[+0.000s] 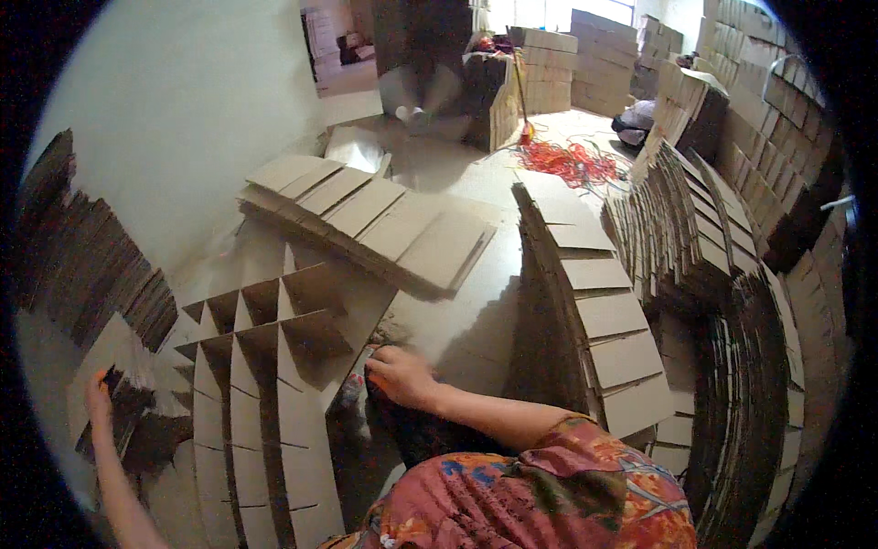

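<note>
My left hand (97, 395) is at the far left, its fingers closed on the edge of some cardboard strips (128, 366) in a loose pile. Something orange shows at its fingertips. Near the middle, my right hand (401, 377) is curled closed above a dark surface beside my leg. What it holds, if anything, is hidden. Between my hands stands a partly assembled cardboard divider grid (302, 448), its slotted strips crossing into open cells at the far end. Slits show along the long strips nearer me.
A stack of slotted cardboard sheets (366, 215) lies ahead. More stacks rise at the left wall (91, 261) and close on my right (608, 320). A spinning fan (416, 114) stands beyond. Tangled red strapping (572, 163) lies on the floor, with tall cardboard piles (599, 64) behind.
</note>
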`<state>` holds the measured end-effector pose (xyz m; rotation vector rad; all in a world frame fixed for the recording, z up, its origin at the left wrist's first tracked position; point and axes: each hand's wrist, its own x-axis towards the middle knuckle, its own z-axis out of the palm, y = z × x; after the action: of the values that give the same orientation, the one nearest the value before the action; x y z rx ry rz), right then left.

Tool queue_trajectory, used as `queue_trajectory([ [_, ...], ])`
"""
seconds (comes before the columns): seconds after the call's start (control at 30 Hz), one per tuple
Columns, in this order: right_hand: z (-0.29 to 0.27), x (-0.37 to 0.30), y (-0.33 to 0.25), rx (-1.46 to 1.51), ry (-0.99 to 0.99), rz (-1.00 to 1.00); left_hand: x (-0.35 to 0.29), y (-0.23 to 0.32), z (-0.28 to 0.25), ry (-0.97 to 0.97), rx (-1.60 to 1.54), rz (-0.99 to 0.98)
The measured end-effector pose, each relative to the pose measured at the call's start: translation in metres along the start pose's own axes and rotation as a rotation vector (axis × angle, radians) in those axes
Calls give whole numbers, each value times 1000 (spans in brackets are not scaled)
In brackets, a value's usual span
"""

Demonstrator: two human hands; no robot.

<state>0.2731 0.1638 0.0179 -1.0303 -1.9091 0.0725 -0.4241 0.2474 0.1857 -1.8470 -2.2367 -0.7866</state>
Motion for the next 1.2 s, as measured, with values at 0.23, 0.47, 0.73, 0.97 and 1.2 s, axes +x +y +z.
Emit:
queue_trajectory([
  [0.23,2,3,19,-98,-98,31,3,19,11,-127,16,5],
  [0.47,-1,4,14,-102,-85,29,8,4,0,-113,48,72],
  [0.73,5,8,13,-47,-66,42,6,-6,-12,-91,-179,155],
  [0.97,2,5,17,58,-9,83,-17,19,-20,34,86,19],
  [1.2,-20,29,-28,472,144,141,-109,200,-45,257,-29,447],
])
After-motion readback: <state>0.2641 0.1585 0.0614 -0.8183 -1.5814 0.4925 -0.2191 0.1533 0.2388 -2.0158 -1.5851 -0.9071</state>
